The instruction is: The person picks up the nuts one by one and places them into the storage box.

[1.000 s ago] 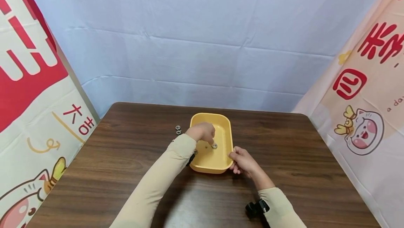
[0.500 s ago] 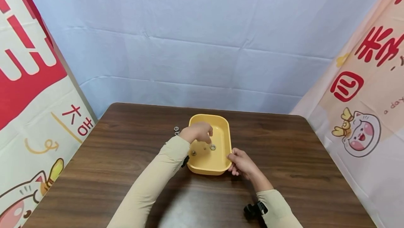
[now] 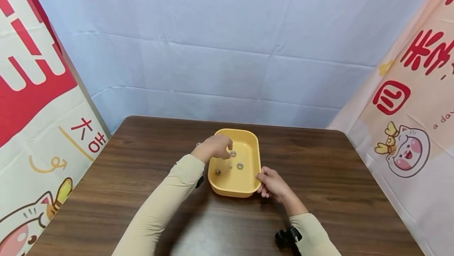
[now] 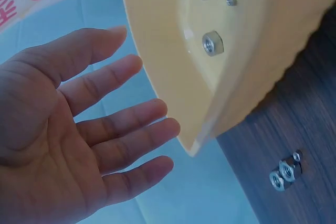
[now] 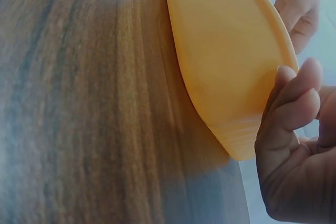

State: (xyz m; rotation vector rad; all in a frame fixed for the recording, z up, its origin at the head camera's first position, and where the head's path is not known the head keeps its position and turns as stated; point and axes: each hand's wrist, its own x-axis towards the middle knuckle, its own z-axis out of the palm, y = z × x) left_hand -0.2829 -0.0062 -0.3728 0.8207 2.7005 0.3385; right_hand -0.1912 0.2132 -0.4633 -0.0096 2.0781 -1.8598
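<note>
A yellow plastic tray [image 3: 234,188] stands on the table. Its right rim is pinched by my right hand [image 3: 273,183], thumb on the inside and fingers outside. Over the tray's left side hovers my left hand [image 3: 216,147]; in the left wrist view its fingers are spread and relaxed, holding nothing. Two large hex nuts, one nut [image 3: 240,166] and another nut [image 3: 233,153] by the left fingertips, lie on the tray floor. A tiny nut [image 4: 231,0] lies near them, and a smaller nut [image 3: 218,172] sits toward the tray's left.
Outside the tray, to its left, several nuts [image 4: 287,170] lie grouped on the dark wooden table [image 3: 149,169], mostly hidden by the left hand in the head view. A pale blue cloth [image 3: 220,51] hangs behind the table, with printed banners at both sides.
My left hand has drawn back to the left and its fingers have loosened. A second large nut now shows on the tray floor below them. The right hand keeps its hold on the rim.
</note>
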